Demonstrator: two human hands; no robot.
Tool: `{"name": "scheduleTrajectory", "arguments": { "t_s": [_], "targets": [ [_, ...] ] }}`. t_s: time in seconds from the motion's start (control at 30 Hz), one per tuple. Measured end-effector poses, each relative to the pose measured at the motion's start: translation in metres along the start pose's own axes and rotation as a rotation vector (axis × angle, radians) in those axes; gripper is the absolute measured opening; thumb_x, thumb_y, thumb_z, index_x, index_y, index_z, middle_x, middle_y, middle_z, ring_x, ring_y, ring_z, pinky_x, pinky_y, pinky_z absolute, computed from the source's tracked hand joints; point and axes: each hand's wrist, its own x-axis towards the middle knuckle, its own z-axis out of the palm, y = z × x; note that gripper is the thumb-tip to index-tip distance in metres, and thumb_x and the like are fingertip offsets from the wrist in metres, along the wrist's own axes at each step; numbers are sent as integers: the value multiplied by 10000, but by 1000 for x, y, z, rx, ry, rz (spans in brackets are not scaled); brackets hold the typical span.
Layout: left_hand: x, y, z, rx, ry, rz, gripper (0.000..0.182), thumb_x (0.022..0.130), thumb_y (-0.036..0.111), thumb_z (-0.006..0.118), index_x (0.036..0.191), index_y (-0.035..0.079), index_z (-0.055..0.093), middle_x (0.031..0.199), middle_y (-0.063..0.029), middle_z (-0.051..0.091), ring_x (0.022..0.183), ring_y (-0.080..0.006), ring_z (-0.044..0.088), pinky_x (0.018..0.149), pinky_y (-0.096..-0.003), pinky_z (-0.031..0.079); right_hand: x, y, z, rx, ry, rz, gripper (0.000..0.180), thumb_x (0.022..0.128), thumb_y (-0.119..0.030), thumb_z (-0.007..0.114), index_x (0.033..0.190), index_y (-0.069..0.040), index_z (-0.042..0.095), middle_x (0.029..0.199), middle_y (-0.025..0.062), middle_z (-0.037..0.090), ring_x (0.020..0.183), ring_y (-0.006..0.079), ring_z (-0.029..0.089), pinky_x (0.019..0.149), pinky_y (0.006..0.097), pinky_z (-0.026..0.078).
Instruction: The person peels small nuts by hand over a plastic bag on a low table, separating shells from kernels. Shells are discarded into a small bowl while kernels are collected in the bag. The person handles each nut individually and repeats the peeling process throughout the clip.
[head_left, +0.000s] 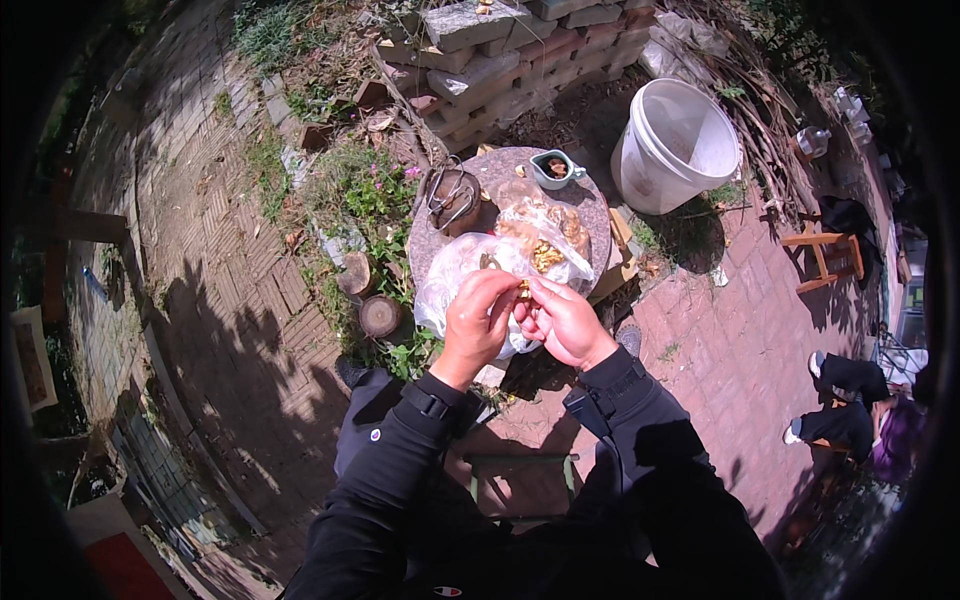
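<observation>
My left hand and my right hand meet over the near edge of a round speckled stone table. Between their fingertips they pinch a small yellow-brown piece, which looks like walnut kernel. Just beyond lies an open clear plastic bag with a heap of yellow kernel pieces on it. Pale whole walnuts appear behind the heap, partly under the film. A second crumpled white plastic bag spreads to the left, partly hidden by my left hand.
A small green dish holds brown bits. Bent metal tongs rest on a dark round block. A white bucket stands right of the table, cut logs left. Stacked bricks rise behind. A seated person is far right.
</observation>
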Motion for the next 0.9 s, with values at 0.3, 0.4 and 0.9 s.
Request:
{"name": "scheduleTrajectory", "arguments": {
  "t_s": [0.3, 0.4, 0.9],
  "targets": [
    [-1, -1, -2, -290, -65, -317, 125, 896, -25, 678, 1014, 16, 674, 968, -130, 651, 905, -272, 666, 800, -328, 531, 0, -5, -4, -105, -74, 53, 297, 1097, -342, 430, 1120, -74, 557, 855, 13, 564, 677, 86, 471, 613, 228, 405],
    [-1, 0, -4, -115, -71, -180, 85, 911, -22, 658, 989, 10, 652, 1007, -134, 634, 901, -274, 655, 774, -340, 524, 0, -5, -3, -91, -82, 63, 303, 1095, -354, 434, 1120, -78, 558, 859, 10, 561, 676, 85, 467, 618, 226, 405],
    [-18, -5, 15, 249, 69, 160, 393, 790, -53, 674, 1146, 44, 539, 1019, -152, 564, 957, -362, 575, 874, -444, 487, -1, 6, 4, -126, -61, -34, 282, 1089, -347, 456, 1085, -87, 566, 848, -18, 541, 694, 71, 478, 612, 209, 387]
  ]
}}
